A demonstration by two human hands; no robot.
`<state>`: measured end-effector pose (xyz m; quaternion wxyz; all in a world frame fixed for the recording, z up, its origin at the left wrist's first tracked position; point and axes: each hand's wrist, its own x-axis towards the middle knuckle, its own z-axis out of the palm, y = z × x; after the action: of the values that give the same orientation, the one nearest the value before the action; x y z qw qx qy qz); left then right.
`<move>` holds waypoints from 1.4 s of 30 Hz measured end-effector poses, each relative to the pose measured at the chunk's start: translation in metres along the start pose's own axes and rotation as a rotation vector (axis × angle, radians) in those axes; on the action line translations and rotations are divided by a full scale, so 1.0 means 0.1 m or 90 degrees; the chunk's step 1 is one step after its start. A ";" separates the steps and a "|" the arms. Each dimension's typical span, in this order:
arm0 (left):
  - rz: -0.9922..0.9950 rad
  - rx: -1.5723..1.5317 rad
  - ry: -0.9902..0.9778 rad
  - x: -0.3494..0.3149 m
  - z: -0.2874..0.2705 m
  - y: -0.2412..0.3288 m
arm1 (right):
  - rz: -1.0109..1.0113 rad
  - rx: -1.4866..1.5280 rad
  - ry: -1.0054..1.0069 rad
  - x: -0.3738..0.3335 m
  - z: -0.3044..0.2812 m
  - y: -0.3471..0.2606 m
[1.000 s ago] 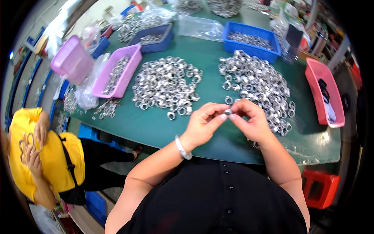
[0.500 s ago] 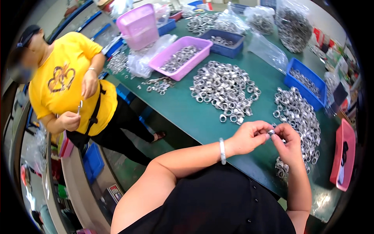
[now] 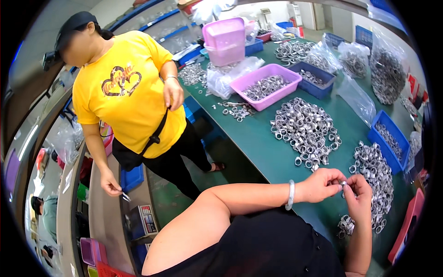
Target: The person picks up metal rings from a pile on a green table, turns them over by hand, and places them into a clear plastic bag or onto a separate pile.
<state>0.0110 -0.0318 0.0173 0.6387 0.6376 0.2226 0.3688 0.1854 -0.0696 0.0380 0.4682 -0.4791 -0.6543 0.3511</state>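
In front of my body, over the green table (image 3: 258,152), both hands meet at one small silver metal ring (image 3: 343,183). My left hand (image 3: 318,185), with a pale bangle at the wrist, pinches it between thumb and fingers. From the other side my right hand (image 3: 359,198) closes thumb and fingertips on the same ring; fingers partly cover it. Beyond my left hand lies a large heap of metal rings (image 3: 304,129). Another ring heap (image 3: 374,171) spreads beside and behind my right hand, and a small cluster of rings (image 3: 346,225) lies by my right forearm.
A blue bin (image 3: 400,161) and a pink bin (image 3: 410,226) stand at the right. Farther back are a pink-purple tray (image 3: 258,106), a dark blue tray (image 3: 318,90) and bagged rings (image 3: 387,69). At left stands a person in a yellow shirt (image 3: 134,111), holding a small metal piece (image 3: 125,197).
My view has swung left, shifting the table rightward in the picture. Both hands still hold the ring. The person at left has parted their hands and lowered one with the metal piece.
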 end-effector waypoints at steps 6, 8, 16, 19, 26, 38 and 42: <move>-0.019 -0.039 0.026 -0.04 0.07 -0.01 | -0.035 -0.052 -0.009 -0.04 0.01 0.02; -0.039 -0.028 0.016 -0.04 0.10 -0.02 | -0.024 -0.054 -0.008 -0.06 0.00 0.02; -0.121 -0.090 0.048 -0.06 0.16 -0.03 | -0.106 -0.127 -0.010 -0.07 -0.03 -0.09; -0.093 -0.104 0.064 -0.07 0.17 -0.03 | -0.109 -0.120 -0.007 -0.06 -0.02 -0.15; -0.091 -0.092 0.050 -0.02 0.16 0.02 | -0.148 -0.191 -0.019 -0.07 -0.15 -0.23; 0.209 0.189 0.097 0.14 0.05 0.08 | -0.237 -0.058 0.044 0.01 -0.20 -0.04; 0.296 0.356 0.094 0.14 0.01 0.01 | -0.187 -0.011 0.001 0.02 -0.21 0.01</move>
<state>0.0204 -0.0219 0.0213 0.3211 0.7929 0.2092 0.4738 0.2057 -0.0670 0.0447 0.5109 -0.3826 -0.7199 0.2726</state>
